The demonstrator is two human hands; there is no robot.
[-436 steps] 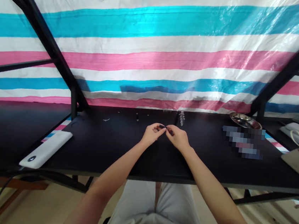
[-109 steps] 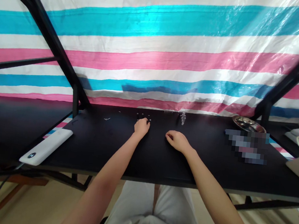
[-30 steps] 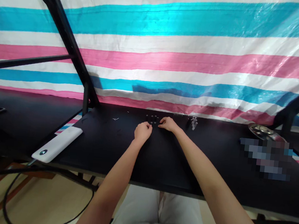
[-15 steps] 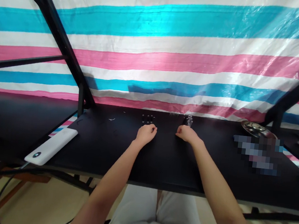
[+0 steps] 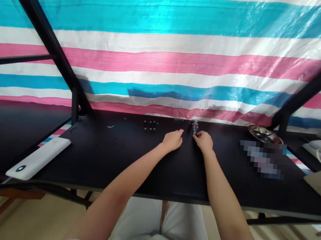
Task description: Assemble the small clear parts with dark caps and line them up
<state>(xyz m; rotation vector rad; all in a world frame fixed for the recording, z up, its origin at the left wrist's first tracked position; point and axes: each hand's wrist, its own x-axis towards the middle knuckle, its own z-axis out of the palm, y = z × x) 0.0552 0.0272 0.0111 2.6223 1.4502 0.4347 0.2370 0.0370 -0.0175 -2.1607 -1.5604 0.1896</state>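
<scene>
My left hand [image 5: 172, 140] hovers over or rests on the black table, its index finger stretched forward and the thumb apart. Nothing shows in its fingers. Just to its right, my right hand [image 5: 204, 141] has its fingertips pinched at the near end of a small cluster of clear pieces [image 5: 195, 127]. What lies between those fingertips is too small to tell. Behind my left hand, a short row of tiny metal pieces [image 5: 179, 120] lies near the back edge. Further left stand several small dark pieces with light ends [image 5: 150, 125].
A white power bank-like block [image 5: 40, 157] with a cable lies at the left edge. Thin white scraps [image 5: 110, 126] are on the table [image 5: 110, 160]. A shiny metal dish [image 5: 265, 134] and a blurred-out item [image 5: 261, 160] sit right. Black frame bars [image 5: 47, 32] slant up both sides.
The view has turned slightly right. My left hand has moved right, away from the dark pieces, and its fingers have opened. My right hand has shifted right to the clear cluster.
</scene>
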